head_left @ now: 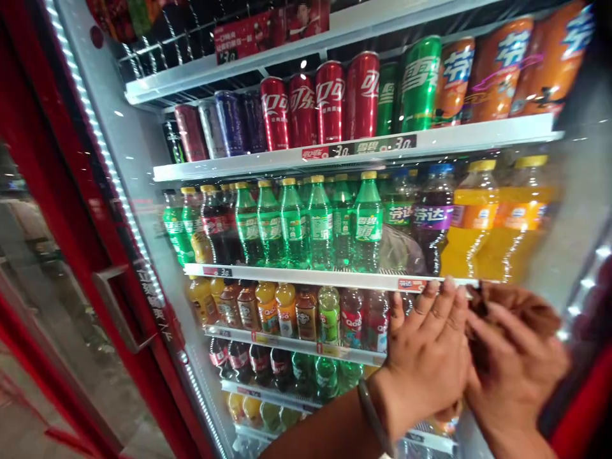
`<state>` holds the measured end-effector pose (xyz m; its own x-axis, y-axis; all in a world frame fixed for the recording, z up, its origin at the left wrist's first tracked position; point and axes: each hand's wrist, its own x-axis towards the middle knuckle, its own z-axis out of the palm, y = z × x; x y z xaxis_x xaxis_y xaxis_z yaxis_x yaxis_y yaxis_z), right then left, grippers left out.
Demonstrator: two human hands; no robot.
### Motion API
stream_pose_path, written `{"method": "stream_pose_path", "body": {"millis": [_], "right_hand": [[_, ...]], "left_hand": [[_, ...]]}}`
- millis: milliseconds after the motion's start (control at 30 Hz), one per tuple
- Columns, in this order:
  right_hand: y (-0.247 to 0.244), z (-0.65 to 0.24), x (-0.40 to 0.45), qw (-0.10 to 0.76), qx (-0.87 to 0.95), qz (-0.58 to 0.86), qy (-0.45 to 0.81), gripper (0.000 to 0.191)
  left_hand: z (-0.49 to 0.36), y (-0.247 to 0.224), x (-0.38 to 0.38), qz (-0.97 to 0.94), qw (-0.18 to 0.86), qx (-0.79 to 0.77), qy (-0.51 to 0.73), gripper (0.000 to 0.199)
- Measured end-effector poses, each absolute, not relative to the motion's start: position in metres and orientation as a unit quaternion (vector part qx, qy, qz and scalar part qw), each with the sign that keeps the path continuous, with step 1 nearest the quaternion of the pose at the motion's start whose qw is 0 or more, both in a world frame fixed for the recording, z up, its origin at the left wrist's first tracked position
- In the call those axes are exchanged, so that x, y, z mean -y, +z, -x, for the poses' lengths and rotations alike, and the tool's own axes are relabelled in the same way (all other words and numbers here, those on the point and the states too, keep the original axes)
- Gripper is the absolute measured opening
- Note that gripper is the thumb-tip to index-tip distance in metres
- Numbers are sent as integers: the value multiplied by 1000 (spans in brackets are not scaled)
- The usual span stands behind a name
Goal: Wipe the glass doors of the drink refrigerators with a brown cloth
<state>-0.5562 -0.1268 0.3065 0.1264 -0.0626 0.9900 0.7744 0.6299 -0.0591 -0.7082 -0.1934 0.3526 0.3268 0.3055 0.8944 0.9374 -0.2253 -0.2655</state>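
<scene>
Left hand (428, 347): open, back to camera, fingers extended close together and pointing up; palm faces the cooler, probably braced on a clear pane (404, 245) – contact itself hidden.
Bracelet (374, 414): dark band at the left wrist, lower centre-right of frame.
White shelf edge (306, 274): crosses mid-frame, behind the left fingertips.
Orange drinks (473, 220): yellow caps, upright, above and behind the hands.
Right hand (521, 376): lower right, blurred; fingers spread over cloth, probably to keep it flat under them – can't tell whether they close on it.
Brown cloth (535, 309): right of frame, under and beyond the right fingers; reddish-brown, soft, crumpled into folds, edges smeared by blur.
</scene>
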Motion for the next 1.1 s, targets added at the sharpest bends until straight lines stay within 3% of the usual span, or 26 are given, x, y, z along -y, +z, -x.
{"method": "stream_pose_path", "body": {"millis": [133, 333, 500, 600, 733, 833, 967, 1100], "right_hand": [[282, 537, 129, 661, 602, 296, -337, 44], [323, 535, 125, 714, 512, 365, -308, 47], [269, 548, 137, 666, 597, 298, -334, 32], [240, 526, 135, 645, 616, 308, -332, 39], [265, 519, 130, 704, 507, 399, -296, 50], [284, 545, 137, 701, 507, 419, -276, 44], [256, 563, 149, 638, 623, 323, -318, 39], [233, 540, 149, 626, 635, 329, -310, 51]], "left_hand": [[700, 346, 188, 704, 394, 440, -394, 62], [683, 340, 186, 719, 360, 432, -409, 61], [694, 319, 190, 741, 369, 418, -374, 62], [701, 308, 194, 748, 379, 415, -354, 64], [700, 304, 196, 745, 378, 428, -345, 65], [701, 304, 197, 740, 372, 436, -352, 64], [710, 298, 201, 743, 369, 436, -349, 65], [719, 294, 206, 730, 372, 458, -346, 64]]}}
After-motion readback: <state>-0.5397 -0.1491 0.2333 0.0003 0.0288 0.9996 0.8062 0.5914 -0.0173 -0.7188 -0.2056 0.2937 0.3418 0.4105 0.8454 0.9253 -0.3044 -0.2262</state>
